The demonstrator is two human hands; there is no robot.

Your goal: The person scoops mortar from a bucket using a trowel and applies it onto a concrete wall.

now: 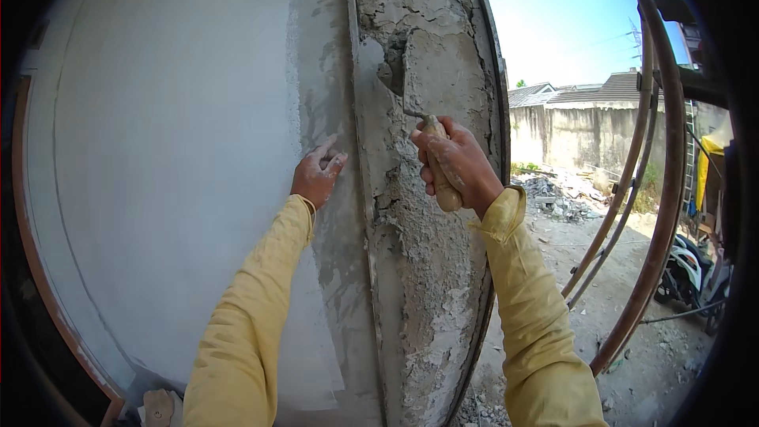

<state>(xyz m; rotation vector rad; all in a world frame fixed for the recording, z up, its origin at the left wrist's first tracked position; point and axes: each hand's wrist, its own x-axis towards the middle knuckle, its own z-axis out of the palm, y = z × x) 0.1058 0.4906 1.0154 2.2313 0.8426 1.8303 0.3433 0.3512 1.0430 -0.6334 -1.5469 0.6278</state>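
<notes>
My right hand (458, 160) is wrapped round the pale, worn handle of a trowel (449, 199). The trowel's thin bent neck runs up from the handle to the rough mortar. Its blade lies at the column face, and its outline blends with the grey there. The mortar strip (435, 245) is cracked and lumpy, with a dark hollow (395, 55) near the top. To the left, my left hand (319, 172) is open, holding nothing, with its forefinger and thumb apart. Its fingertips are at the damp grey band of the wall (328, 87), and the other fingers are curled.
A straight vertical edge strip (365, 190) divides the smooth white wall (174, 150) from the rough column. On the right stand curved brown poles (668, 150), rubble (557, 194), a boundary wall (585, 138) and a parked motorbike (692, 273). A brown frame (28, 182) edges the far left.
</notes>
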